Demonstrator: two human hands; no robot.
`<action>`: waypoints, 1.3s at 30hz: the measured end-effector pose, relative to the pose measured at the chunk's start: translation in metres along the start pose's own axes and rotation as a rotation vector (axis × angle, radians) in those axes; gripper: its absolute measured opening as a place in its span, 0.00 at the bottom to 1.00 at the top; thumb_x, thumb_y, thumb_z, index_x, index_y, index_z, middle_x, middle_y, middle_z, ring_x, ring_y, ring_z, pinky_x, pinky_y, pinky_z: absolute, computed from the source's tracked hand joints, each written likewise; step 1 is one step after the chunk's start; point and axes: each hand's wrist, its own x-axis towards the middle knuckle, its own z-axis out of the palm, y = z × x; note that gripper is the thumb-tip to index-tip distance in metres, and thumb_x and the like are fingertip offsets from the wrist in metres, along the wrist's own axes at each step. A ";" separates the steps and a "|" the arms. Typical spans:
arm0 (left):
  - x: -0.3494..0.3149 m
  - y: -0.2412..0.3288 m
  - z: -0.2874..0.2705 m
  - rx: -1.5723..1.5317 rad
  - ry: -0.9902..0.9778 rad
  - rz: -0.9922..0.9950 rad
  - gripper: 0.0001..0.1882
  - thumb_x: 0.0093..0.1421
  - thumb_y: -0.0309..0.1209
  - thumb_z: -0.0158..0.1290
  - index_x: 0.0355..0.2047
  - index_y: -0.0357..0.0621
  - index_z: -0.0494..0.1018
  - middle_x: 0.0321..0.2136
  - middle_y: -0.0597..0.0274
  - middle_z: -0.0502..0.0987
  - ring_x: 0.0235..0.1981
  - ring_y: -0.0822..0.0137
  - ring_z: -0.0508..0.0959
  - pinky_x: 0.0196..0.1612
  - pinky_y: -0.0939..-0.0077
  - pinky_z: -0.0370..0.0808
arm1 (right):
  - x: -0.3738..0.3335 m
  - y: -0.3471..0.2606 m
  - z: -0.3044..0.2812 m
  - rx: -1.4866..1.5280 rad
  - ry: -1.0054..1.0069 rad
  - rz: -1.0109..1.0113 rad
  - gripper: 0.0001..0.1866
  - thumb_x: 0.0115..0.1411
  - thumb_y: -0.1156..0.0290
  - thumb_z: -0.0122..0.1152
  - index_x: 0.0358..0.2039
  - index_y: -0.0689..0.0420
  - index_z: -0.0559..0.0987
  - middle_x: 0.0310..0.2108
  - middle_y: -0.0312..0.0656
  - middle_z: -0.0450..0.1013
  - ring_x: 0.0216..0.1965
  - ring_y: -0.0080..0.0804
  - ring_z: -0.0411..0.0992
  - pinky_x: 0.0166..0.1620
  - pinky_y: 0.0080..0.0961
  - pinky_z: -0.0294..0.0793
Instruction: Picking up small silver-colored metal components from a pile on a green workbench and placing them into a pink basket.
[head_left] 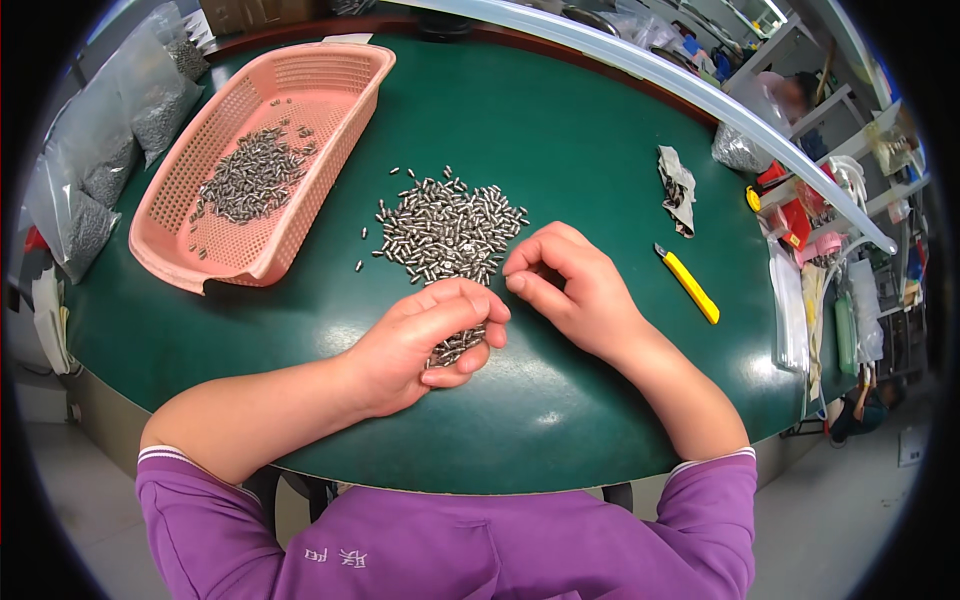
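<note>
My left hand (430,330) is curled, palm up, around a cluster of small metal parts (458,345). These are short silvery cylinders that look like pins or screws, too small to name for sure. Beside it on the right, my right hand (567,285) has its thumb and forefinger brought together at the near right edge of a loose pile of the same metal parts (450,225). Whether anything sits between those fingertips is hidden. More such parts (255,175) lie in a pink perforated plastic basket (345,130) at the far left.
A yellow utility knife (690,287) and a crumpled grey wrapper (677,190) lie right of my right hand on the green table (560,420). Clear bags of metal parts (105,150) line the left edge. A white rail (680,75) crosses the far right; cluttered shelves stand beyond.
</note>
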 end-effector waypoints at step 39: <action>-0.001 0.001 0.001 0.072 -0.011 -0.016 0.11 0.65 0.34 0.42 0.37 0.39 0.67 0.33 0.56 0.70 0.23 0.75 0.67 0.15 0.86 0.56 | 0.005 0.009 0.006 -0.129 0.027 -0.086 0.08 0.50 0.73 0.61 0.33 0.52 0.77 0.32 0.39 0.70 0.39 0.39 0.70 0.41 0.33 0.72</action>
